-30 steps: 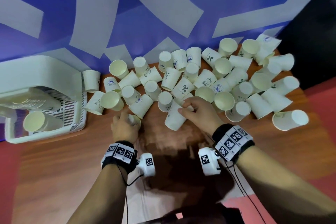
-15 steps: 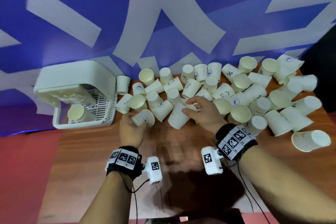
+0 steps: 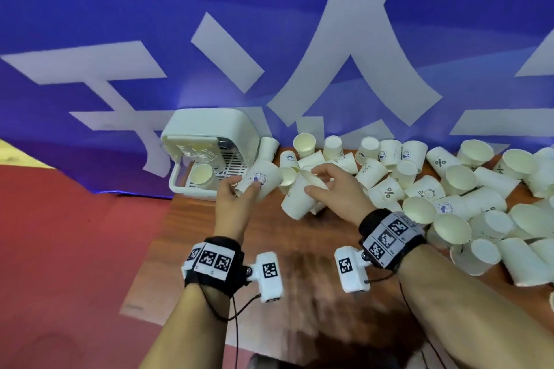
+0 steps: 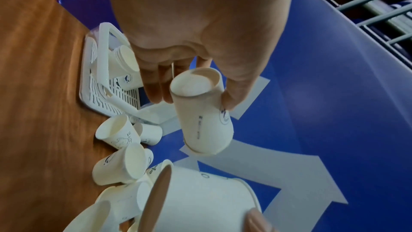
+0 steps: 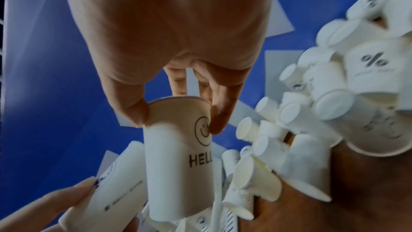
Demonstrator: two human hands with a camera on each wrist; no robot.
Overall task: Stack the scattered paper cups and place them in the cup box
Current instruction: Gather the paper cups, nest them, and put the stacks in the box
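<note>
My left hand grips a white paper cup with a blue logo by its closed end, lifted off the table just right of the cup box. In the left wrist view that left hand pinches the logo cup between thumb and fingers. My right hand holds a second cup close beside it. The right wrist view shows the right hand pinching this "HELLO" smiley cup near its base. The white cup box stands at the table's back left with a cup stack lying inside.
Several loose cups lie in a heap across the back and right of the wooden table. A blue banner hangs right behind the table. Red floor lies left of the table edge.
Both hands have lifted their cups off the table and brought them close together. The left hand's cup has risen toward the cup box. The head view has swung left.
</note>
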